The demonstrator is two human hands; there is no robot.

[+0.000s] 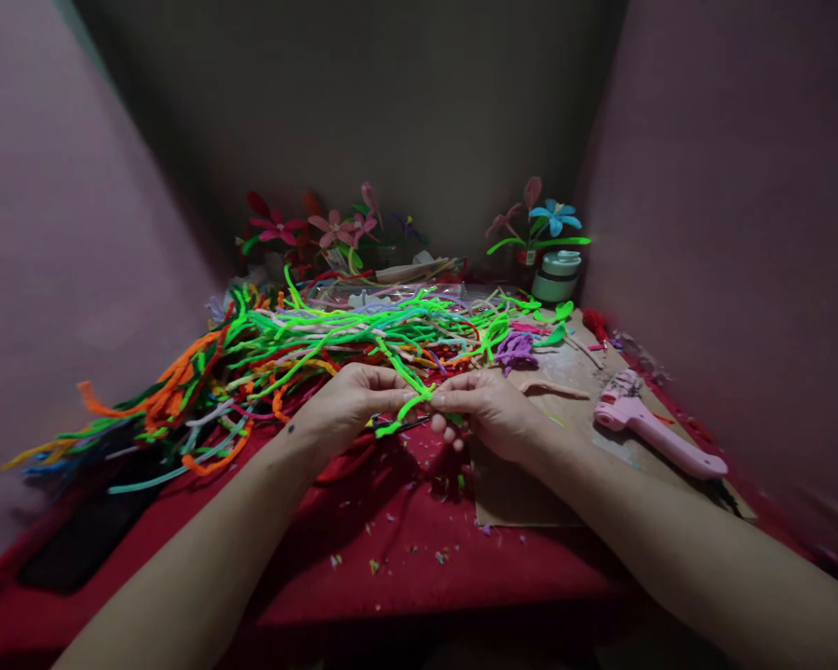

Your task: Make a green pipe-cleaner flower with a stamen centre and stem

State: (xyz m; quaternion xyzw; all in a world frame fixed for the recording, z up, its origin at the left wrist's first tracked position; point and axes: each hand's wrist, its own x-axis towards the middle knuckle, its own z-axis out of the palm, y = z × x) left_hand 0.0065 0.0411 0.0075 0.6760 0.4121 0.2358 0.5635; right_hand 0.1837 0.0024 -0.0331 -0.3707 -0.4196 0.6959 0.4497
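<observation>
Bright green pipe cleaners (410,375) cross each other between my two hands, above the red cloth. My left hand (363,395) pinches them from the left, thumb and fingers pressed together. From the other side my right hand (485,405) grips the same pipe cleaners close to the crossing, its lower fingers curled under. One green end sticks out to the lower left, and another rises toward the pile. Just behind my hands lies a large heap of loose pipe cleaners (307,326), mostly green, with orange, red and white among them.
A pink glue gun (660,437) lies on a cardboard sheet (523,502) at the right, near a purple pipe-cleaner bundle (517,352). Pipe-cleaner flowers (556,217) and a pale green jar (557,277) stand behind. A dark phone (76,549) lies left. Scraps dot the red cloth (419,596).
</observation>
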